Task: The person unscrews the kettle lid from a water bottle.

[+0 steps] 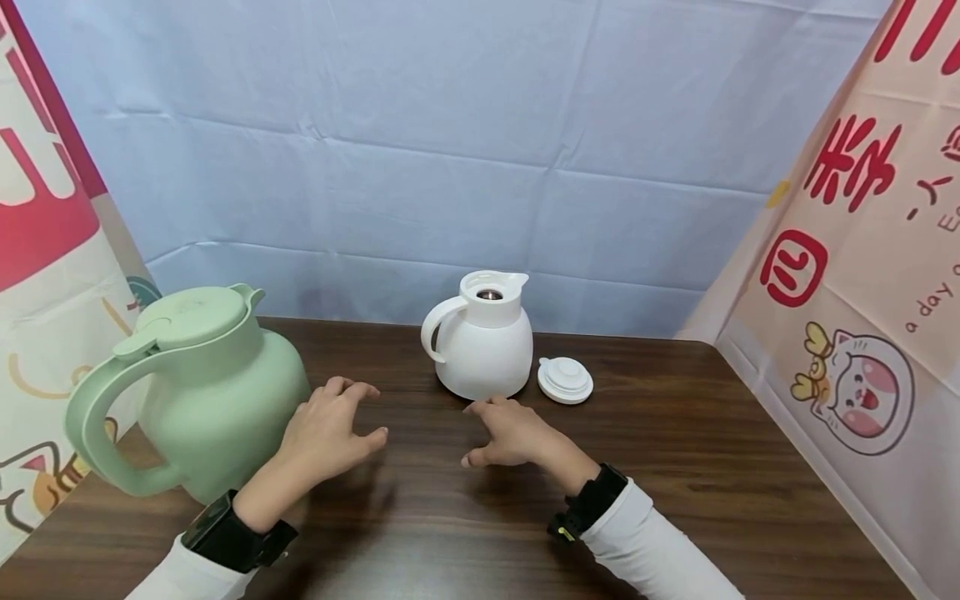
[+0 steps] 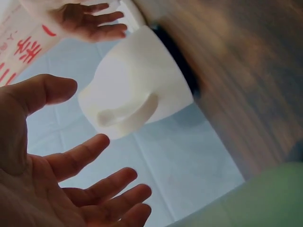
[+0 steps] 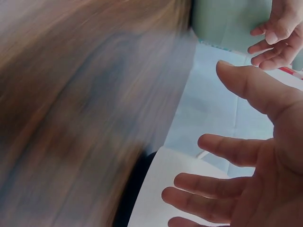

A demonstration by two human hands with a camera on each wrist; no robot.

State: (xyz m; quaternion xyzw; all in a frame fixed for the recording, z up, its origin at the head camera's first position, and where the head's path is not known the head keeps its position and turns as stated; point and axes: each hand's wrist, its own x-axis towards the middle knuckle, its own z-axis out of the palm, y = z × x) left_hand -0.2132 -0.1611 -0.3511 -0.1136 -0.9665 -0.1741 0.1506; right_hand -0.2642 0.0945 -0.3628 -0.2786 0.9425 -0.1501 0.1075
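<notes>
A white pitcher (image 1: 486, 354) with a side handle stands upright on the table, its top uncovered and a dark metallic opening showing. Its round white lid (image 1: 566, 381) lies to the right of it. My right hand (image 1: 517, 433), fingers spread and holding nothing, hovers in front of the pitcher's base. Off to the left, my left hand (image 1: 330, 429) is held up with thumb and fingers apart, also with nothing in it. Beside that hand stands a larger green pitcher (image 1: 225, 408) with its lid on and its handle toward the left.
The dark wood table (image 1: 675, 500) runs back to a pale blue cloth backdrop (image 1: 420, 150). Printed cloths hang at both sides, the right one (image 1: 862, 275) bearing red characters and a cartoon cat. A black wrist strap (image 1: 596, 500) sits on each wrist.
</notes>
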